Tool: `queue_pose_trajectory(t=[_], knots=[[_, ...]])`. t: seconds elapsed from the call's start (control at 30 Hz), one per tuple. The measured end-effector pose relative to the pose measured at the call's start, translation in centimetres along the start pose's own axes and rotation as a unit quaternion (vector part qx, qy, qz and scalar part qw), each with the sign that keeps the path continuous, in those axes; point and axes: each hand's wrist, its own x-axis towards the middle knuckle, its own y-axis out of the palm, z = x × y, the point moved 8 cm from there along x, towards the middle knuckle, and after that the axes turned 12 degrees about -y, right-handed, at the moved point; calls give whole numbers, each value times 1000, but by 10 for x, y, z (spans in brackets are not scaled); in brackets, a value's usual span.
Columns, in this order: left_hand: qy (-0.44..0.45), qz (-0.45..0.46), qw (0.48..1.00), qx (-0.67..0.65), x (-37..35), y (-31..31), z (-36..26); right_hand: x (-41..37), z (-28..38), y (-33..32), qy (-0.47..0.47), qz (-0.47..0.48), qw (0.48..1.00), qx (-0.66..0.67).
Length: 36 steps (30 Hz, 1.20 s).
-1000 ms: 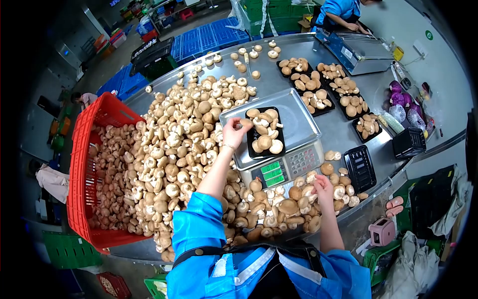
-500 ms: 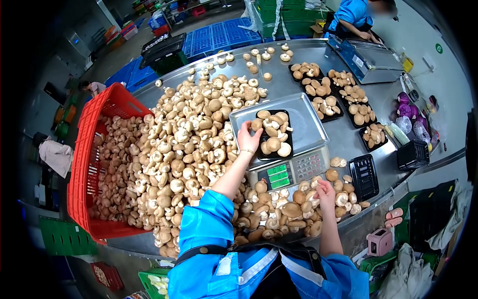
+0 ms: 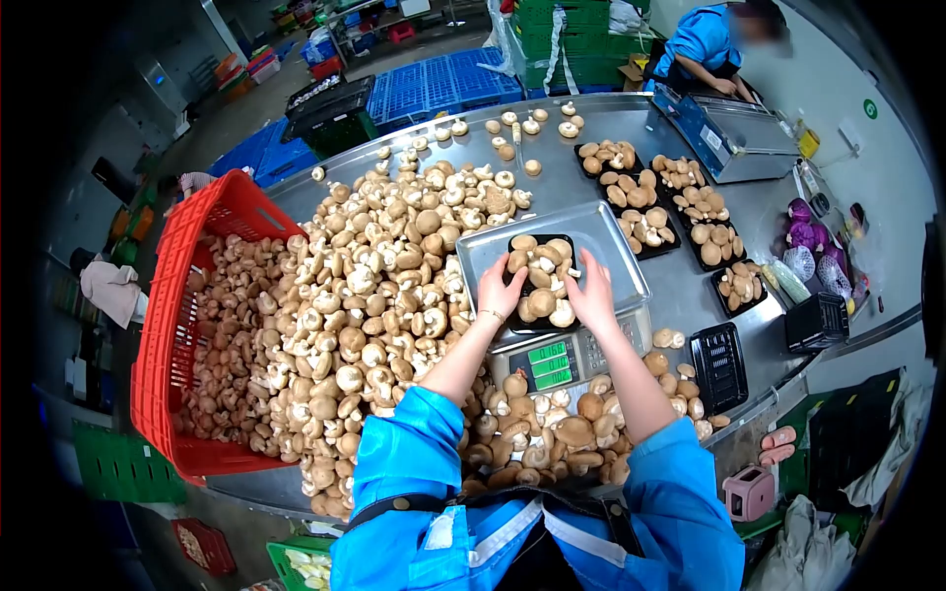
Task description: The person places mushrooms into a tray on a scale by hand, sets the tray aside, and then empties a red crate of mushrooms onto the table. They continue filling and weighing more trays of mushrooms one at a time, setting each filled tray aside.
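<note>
A black tray of brown mushrooms [image 3: 540, 281] sits on the steel pan [image 3: 485, 248] of a weighing scale, whose green display is lit. My left hand [image 3: 500, 288] is at the tray's left edge, fingers apart, with the fingertips close against the mushrooms there. Along the right edge is my right hand [image 3: 591, 291], its fingers spread upward and its thumb beside the mushrooms. Whether either hand presses on the tray is hard to see. Loose mushrooms [image 3: 576, 430] lie in front of the scale, partly under my right forearm.
A large mushroom heap [image 3: 379, 286] spills from a tipped red crate [image 3: 158, 325] at left. Several filled trays [image 3: 717, 244] stand at right, near an empty black tray [image 3: 718, 366] and stacked black trays [image 3: 818, 313]. A co-worker [image 3: 705, 49] bends over a machine [image 3: 724, 133] at the far right.
My right hand has moved from the loose mushrooms up to the tray's right side. My left hand stays at the left side. The mushrooms in the tray sit slightly differently.
</note>
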Motion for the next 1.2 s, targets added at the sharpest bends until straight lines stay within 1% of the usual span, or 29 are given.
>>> queue_pose_trajectory(t=[0.03,0.1,0.13,0.17,0.23,0.27,0.3,0.33,0.37,0.4,0.43,0.5,0.57,0.63,0.7,0.73,0.77,0.8,0.83,0.87,0.9,0.93,0.97,1.0,1.03,1.07,1.1,1.17,1.2], knots=[[-9,2,1000,-25,2,0,2,15,8,4,-22,5,1000,-16],[-12,8,1000,-6,3,0,3,29,-5,24,-46,9,998,-30],[14,8,1000,9,2,-1,-2,32,-10,37,-58,57,995,-62],[21,7,1000,18,1,-1,-4,34,-16,49,-69,106,987,-95],[4,18,997,74,-3,-4,-11,39,-7,45,-76,108,987,-90],[11,13,997,71,-4,-4,-10,41,-4,38,-77,76,992,-68],[37,9,997,68,-6,-3,-13,41,-2,34,-78,47,995,-45],[59,10,997,56,-6,2,-12,39,4,31,-112,14,990,-80],[81,10,996,46,-7,6,-12,37,2,36,-115,23,990,-76],[99,6,993,68,-11,4,-20,35,0,40,-117,27,992,-38],[96,7,991,93,-12,9,-18,34,-1,44,-119,30,992,2],[74,49,994,69,-13,17,-8,31,-12,44,-68,52,995,41],[56,95,992,64,-15,20,-4,31,-21,41,-39,60,995,70],[21,129,987,98,-16,22,0,30,-20,41,-49,67,994,74],[4,166,984,66,-10,17,5,29,-17,34,-52,53,995,67],[33,118,991,50,-8,-2,1,28,-6,22,-44,27,997,55],[49,102,991,68,-4,-20,1,25,-1,14,-43,28,997,54],[66,56,992,92,-1,-46,-1,21,1,2,-28,4,998,57],[100,43,973,204,2,-63,0,15,1,-8,-13,-19,998,58],[68,101,949,290,4,-73,12,6,1,-18,-5,-41,998,53],[34,122,905,407,2,-82,30,-3,-2,-21,1,-43,998,51],[0,175,853,492,-3,-87,53,-15,-9,-25,21,-64,993,95],[-21,136,842,521,-6,-93,71,-25,-17,-32,40,-87,986,137],[-1,151,821,550,-12,-98,87,-33,-18,-35,43,-101,985,134],[27,152,809,567,-15,-99,88,-42,-23,-34,57,-102,980,162],[41,140,809,570,-14,-96,99,-49,-26,-35,67,-101,977,174],[55,142,792,592,-16,-95,98,-55,-26,-37,78,-101,974,186],[79,161,785,593,-14,-91,97,-64,-25,-47,102,-106,973,177],[80,152,796,580,-15,-94,84,-68,-25,-51,106,-106,971,185]])
